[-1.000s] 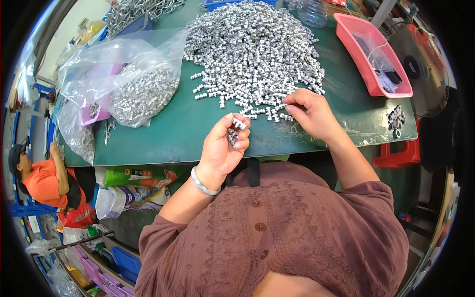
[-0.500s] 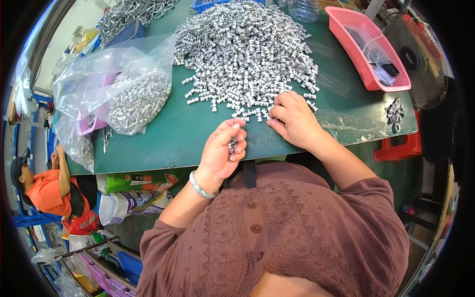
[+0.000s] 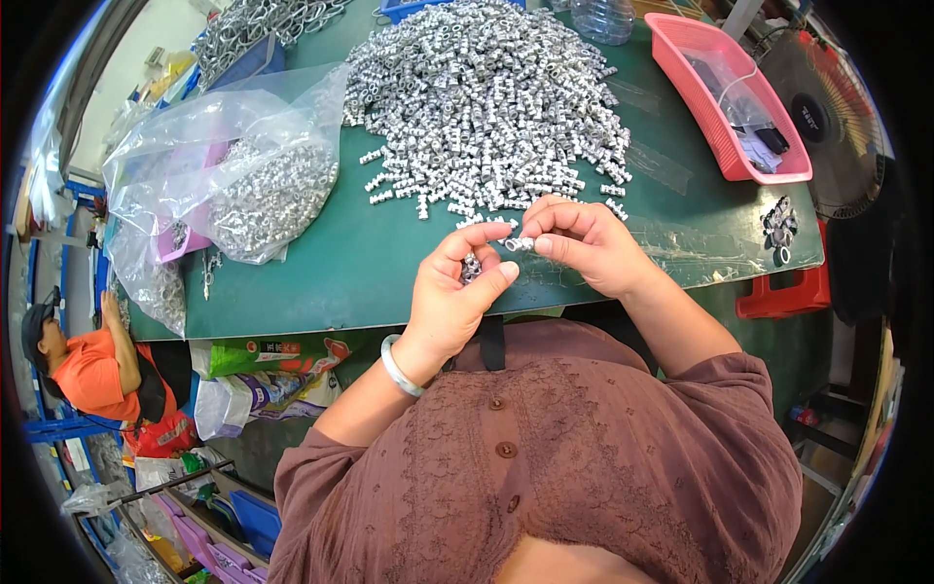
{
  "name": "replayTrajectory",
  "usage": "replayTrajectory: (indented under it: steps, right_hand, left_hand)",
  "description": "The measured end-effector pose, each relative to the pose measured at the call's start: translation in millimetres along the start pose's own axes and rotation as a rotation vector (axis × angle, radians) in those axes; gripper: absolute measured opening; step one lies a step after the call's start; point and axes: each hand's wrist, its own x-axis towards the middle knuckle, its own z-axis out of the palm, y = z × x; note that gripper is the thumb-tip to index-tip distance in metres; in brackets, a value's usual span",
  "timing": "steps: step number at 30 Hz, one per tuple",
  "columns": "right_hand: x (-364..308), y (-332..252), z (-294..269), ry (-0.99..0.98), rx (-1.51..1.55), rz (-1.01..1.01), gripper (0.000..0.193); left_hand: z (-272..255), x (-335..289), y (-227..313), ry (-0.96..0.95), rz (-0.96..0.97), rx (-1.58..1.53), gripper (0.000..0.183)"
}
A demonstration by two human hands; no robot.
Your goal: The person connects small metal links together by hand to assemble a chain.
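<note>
Head camera: a clear plastic bag filled with small metal pieces rests on the green worktop, off to the left of the left hand and farther from the body. The left hand is partly open: its forefinger and thumb stand parted, tips toward the right, while the other fingers curl round a small clutch of pieces in the palm. Just right of those parted tips is a single ribbed piece, its long axis running roughly crosswise, from one hand toward the other, with its ring-shaped end facing the left hand; whether it touches the left fingertips I cannot tell. Its other end is pinched between thumb and forefinger of the right hand, the nearer of the two, which is closed on it. Straight beyond both hands spreads a large pile of similar pieces, its loose near edge just past the fingertips. Well to the right hand's far right sits a pink basket.
</note>
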Motion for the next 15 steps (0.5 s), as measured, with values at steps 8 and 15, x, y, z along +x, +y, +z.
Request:
replayTrajectory:
  steps: [8, 15]
  right_hand:
    - [0.4, -2.1, 6.2, -0.015, 0.048, 0.013, 0.010]
    - [-3.8, -8.3, -5.9, 0.128, -0.584, -0.150, 0.009]
  left_hand:
    - [1.9, 0.6, -1.9, 0.028, 0.056, -0.026, 0.019]
    - [-7.1, 6.8, -2.1, -0.024, -0.252, -0.533, 0.018]
